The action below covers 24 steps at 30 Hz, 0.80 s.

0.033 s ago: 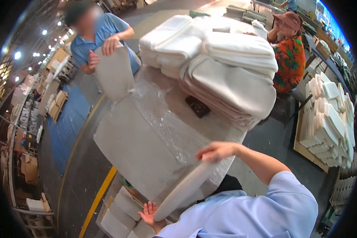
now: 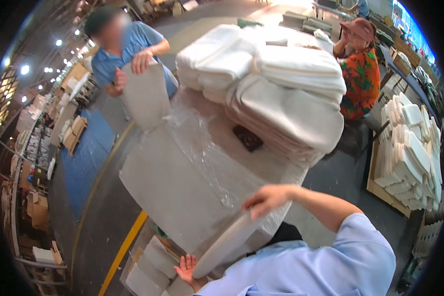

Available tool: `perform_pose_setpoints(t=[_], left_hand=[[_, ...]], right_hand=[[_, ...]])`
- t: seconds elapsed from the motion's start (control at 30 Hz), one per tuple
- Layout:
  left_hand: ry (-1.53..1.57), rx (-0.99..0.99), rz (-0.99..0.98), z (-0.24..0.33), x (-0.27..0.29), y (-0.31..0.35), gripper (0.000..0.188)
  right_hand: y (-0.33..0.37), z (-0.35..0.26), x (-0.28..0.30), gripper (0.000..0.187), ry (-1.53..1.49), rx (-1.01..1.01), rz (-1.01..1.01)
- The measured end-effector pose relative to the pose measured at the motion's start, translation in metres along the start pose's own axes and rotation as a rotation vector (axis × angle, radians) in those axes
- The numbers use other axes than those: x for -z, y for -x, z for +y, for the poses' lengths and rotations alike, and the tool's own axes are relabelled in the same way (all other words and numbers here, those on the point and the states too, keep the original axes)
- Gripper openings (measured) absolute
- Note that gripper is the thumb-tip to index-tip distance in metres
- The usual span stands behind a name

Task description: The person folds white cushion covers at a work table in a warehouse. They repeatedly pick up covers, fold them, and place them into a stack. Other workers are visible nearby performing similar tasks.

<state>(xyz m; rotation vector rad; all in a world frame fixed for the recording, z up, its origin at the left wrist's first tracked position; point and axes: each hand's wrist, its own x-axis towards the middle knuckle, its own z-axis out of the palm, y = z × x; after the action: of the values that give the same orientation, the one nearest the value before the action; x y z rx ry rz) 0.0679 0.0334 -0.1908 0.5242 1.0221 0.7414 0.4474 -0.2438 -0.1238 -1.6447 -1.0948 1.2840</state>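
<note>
An off-white flat pad with rounded ends stands tilted on its edge, close against my body at the near side of the table. My right hand is at its upper end, fingers bent over the edge and slightly blurred. At the lower end is my left hand, palm up and fingers spread, with the pad's tip against it near the wrist. Beyond the pad lies the table, partly covered by pale sheeting and clear plastic film.
Stacked white pads and beige pads fill the table's far right; a dark flat object lies beside them. A co-worker holds a pad at far left. Another person is at right, near a loaded pallet. Pads sit lower left.
The view has shifted slightly, so the scene sits a little lower and to the right. My hands and the pad keep almost the same places.
</note>
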Motion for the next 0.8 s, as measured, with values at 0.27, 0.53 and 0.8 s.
perform_pose_setpoints(t=[0.27, 0.53, 0.8], left_hand=[[-0.232, -0.046, -0.442, 0.022, -0.019, -0.029, 0.059], [0.121, -0.272, -0.445, 0.059, -0.059, -0.021, 0.059], [-0.574, -0.427, -0.619, 0.023, -0.151, -0.015, 0.063]], right_hand=[[-0.040, -0.080, -0.077, 0.063, 0.786, 0.227, 0.048], [-0.010, -0.082, -0.034, 0.051, 0.543, 0.272, 0.391], [-0.002, -0.113, -0.046, 0.065, -0.335, 0.436, 0.796]])
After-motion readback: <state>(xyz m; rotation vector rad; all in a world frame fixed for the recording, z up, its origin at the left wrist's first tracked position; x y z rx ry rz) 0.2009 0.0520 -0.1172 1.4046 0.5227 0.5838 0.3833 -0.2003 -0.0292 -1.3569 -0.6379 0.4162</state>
